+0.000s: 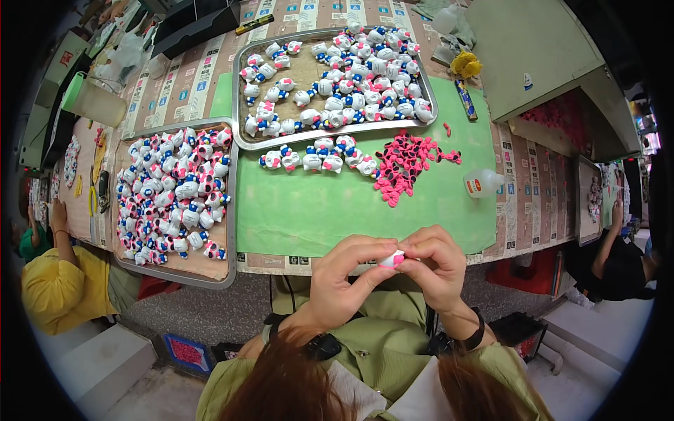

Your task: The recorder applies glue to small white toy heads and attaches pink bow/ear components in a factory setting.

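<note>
Just in front of the bench's near edge, my left hand point(348, 274) and my right hand point(437, 266) meet, fingertips pinching one small white cat figurine point(391, 260) with a pink part from both sides. Most of the figurine is hidden by my fingers. Past my hands, on a green mat point(309, 217), lies a pile of small pink pieces with black lenses, like toy sunglasses point(400, 168). Left of that pile is a row of white, blue and pink figurines point(332, 163).
A metal tray of figurines point(235, 91) stands at the back; another tray point(232, 259) holds figurines with pink glasses at left. A small clear bottle point(484, 183) stands at right, near a marker-like tube point(465, 99) and a cabinet point(540, 49). People work at both sides.
</note>
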`<act>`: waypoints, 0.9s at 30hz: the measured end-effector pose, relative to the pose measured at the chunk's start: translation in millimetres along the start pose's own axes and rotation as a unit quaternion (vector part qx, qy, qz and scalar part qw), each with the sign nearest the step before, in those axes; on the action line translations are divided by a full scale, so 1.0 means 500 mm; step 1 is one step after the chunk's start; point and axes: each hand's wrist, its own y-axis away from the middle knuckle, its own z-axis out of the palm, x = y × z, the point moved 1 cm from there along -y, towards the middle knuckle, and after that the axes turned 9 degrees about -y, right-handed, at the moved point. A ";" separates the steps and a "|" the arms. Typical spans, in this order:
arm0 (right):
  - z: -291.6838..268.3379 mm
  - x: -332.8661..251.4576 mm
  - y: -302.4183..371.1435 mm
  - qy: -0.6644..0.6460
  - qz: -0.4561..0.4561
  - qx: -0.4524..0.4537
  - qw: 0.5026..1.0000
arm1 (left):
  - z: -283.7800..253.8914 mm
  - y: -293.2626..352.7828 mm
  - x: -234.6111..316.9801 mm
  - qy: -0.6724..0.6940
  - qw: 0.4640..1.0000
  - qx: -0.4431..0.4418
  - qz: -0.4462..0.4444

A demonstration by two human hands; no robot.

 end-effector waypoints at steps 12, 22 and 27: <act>0.034 -0.018 -0.018 0.288 -0.131 -0.002 0.949 | -0.002 -0.006 -0.019 0.402 0.885 -0.067 -0.225; 0.041 -0.022 -0.017 0.333 -0.170 -0.010 0.927 | 0.009 -0.008 -0.029 0.455 0.853 -0.069 -0.245; 0.048 -0.013 -0.016 0.308 -0.143 -0.028 0.940 | -0.007 -0.003 -0.023 0.451 0.851 -0.047 -0.264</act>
